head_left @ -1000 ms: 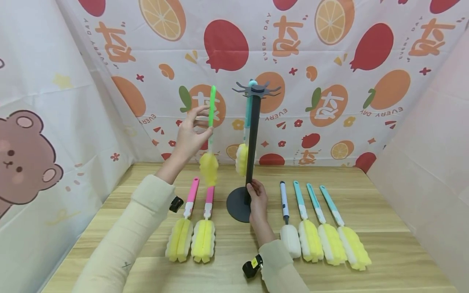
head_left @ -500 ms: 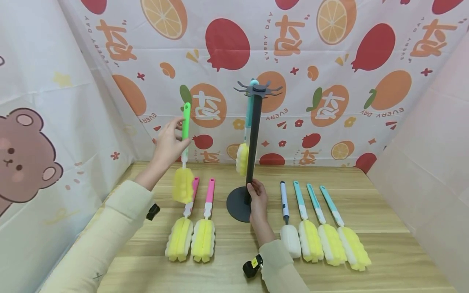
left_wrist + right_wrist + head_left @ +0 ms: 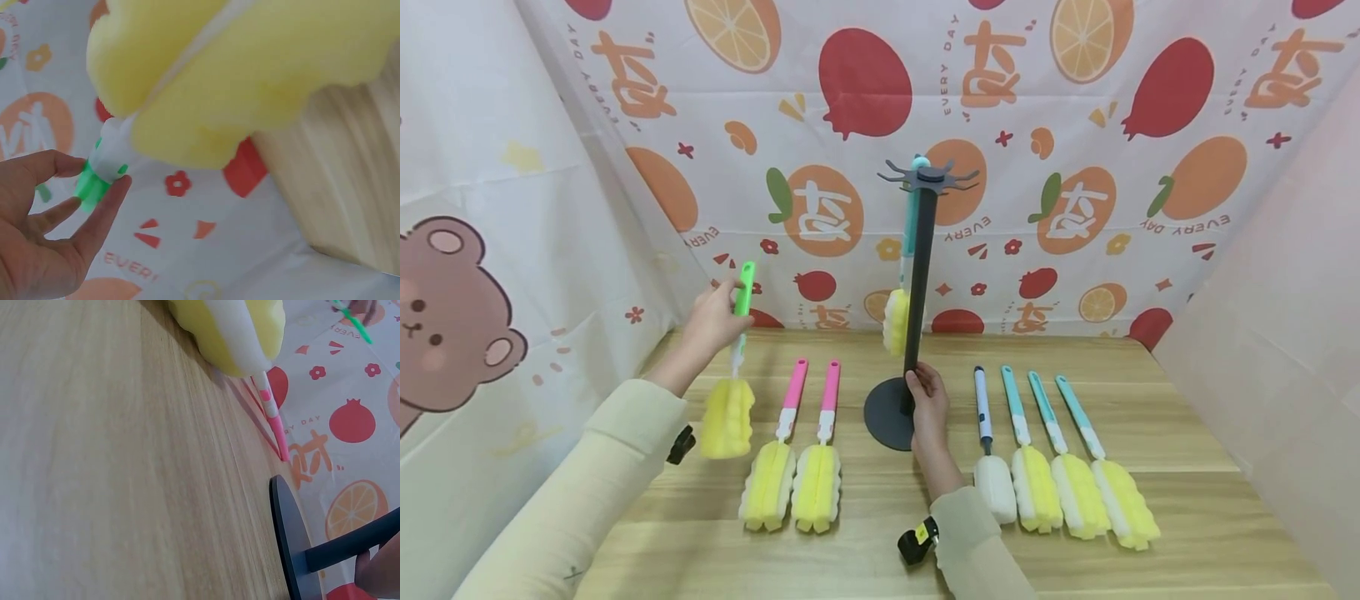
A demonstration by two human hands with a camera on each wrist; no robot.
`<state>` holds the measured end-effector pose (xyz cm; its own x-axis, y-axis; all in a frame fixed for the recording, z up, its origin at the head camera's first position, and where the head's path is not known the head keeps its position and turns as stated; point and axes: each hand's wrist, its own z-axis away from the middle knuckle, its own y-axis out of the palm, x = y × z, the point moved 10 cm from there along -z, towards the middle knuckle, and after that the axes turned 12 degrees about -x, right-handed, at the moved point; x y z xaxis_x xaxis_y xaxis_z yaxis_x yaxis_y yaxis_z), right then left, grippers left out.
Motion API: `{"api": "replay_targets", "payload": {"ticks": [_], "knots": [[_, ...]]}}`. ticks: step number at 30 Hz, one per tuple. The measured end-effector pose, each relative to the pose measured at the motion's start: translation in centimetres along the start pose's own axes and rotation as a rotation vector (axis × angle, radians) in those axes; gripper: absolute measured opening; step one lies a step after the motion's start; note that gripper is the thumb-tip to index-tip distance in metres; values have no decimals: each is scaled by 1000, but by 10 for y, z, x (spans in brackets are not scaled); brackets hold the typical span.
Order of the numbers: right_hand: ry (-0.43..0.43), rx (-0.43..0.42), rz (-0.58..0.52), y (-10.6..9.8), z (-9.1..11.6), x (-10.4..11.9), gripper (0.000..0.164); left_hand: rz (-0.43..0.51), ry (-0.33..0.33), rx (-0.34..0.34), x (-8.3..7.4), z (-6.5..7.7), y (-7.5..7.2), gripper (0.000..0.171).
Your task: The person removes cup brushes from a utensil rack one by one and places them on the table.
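Note:
My left hand (image 3: 713, 321) pinches the green handle of a sponge bottle brush (image 3: 727, 418), its yellow head hanging down left of the pink-handled brushes. In the left wrist view, thumb and fingers grip the green-and-white handle (image 3: 100, 165) with the yellow sponge (image 3: 250, 75) close to the camera. My right hand (image 3: 931, 408) grips the lower post of a dark rack (image 3: 919, 275) with a round base and a hooked top. One turquoise-handled brush (image 3: 897, 321) hangs from a hook behind the post. The right wrist view shows the rack's base (image 3: 289, 544) and part of the right hand.
Two pink-handled brushes (image 3: 765, 483) (image 3: 817, 483) lie left of the rack. To its right lie a white-headed brush (image 3: 995, 487) and several turquoise-handled brushes (image 3: 1037, 490). A fruit-print cloth (image 3: 865, 83) hangs behind the wooden table (image 3: 850, 567).
My left hand has carried the green-handled brush left and downward, away from the rack. My right hand has stayed on the post.

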<state>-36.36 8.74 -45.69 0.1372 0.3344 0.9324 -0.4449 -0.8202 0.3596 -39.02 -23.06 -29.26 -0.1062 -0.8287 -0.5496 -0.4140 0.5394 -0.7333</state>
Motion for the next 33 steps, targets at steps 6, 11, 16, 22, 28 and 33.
{"api": "replay_targets", "payload": {"ticks": [6, 11, 16, 22, 28, 33], "knots": [[-2, 5, -2, 0, 0, 0, 29, -31, -63, 129, 26, 9, 22, 54], [3, 3, -5, 0, -1, 0, 28, -23, -107, 222, 41, 17, 39, 56], [3, 15, -2, 1, 1, 5, 27, -50, -106, 293, 49, 22, 52, 57], [-13, 9, -3, 1, 3, 8, 25, -90, -90, 364, 54, 29, 68, 56], [-16, -4, -16, -1, -2, 3, 25, -97, -102, 390, 62, 36, 83, 54], [-14, 1, -9, 0, -1, 3, 26, -89, -119, 413, 72, 39, 94, 52]]}}
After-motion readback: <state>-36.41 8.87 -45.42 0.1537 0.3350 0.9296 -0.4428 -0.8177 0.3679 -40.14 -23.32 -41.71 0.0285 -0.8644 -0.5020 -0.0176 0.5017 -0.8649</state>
